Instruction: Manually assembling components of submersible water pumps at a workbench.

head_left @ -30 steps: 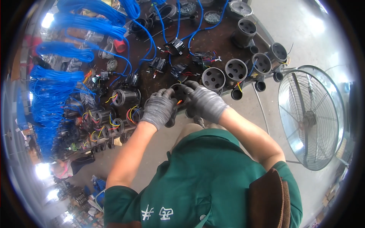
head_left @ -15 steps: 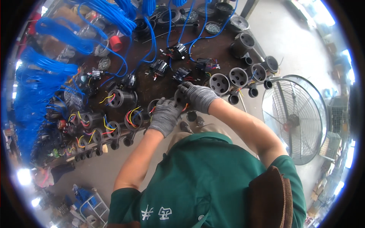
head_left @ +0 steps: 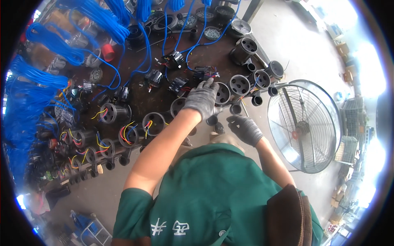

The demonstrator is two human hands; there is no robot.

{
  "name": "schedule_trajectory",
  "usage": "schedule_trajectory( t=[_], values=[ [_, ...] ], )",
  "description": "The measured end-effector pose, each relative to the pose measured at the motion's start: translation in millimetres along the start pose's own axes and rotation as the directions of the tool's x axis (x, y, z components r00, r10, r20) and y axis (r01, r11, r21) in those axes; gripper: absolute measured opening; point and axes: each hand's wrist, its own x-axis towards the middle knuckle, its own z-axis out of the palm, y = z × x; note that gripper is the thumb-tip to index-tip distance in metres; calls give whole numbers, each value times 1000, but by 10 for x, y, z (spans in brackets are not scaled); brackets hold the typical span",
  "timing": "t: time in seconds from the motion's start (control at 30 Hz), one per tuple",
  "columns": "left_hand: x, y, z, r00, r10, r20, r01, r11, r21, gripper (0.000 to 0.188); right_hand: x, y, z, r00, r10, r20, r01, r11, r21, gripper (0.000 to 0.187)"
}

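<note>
Both my hands wear grey knit gloves. My left hand [head_left: 201,98] reaches over the table's near edge. It closes on the left side of a black round housing [head_left: 223,94] with holes in its face, fingers on the rim and thumb low against it. My right hand [head_left: 245,129] is off the table's edge, above the floor and apart from the housings. Its fingers are bent together; whatever they may hold is hidden. Right of the held piece stand more housings, one of them [head_left: 239,85] with wires below it. A housing [head_left: 153,124] with yellow and red wires sits left of my left forearm.
Black motor-like parts [head_left: 178,85] with blue cables lie mid-table. Blue cable coils [head_left: 100,20] fill the far left. Dishes of small metal parts [head_left: 212,33] stand at the back. A large caged fan [head_left: 303,127] stands on the floor at right.
My left hand has moved right, onto another housing. My right hand has left the housing and come back over the floor, nearer my body. The view has shifted slightly.
</note>
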Motion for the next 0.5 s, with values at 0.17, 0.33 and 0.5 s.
schedule_trajectory(
  t=[0.17,0.33,0.5],
  values=[
    [243,120,16,1000,-24,-11,24,999,26,87,92,170,-182,993,-115,23,116,993,-21,31],
    [-17,-73,-68,877,-246,-412,86,926,-368,60,333,35,-307,966,-257,26,258,959,-115,29],
    [-389,-166,-86,713,-481,-510,-327,415,-849,52,716,-346,-255,929,-307,209,364,863,-350,31]
  ],
)
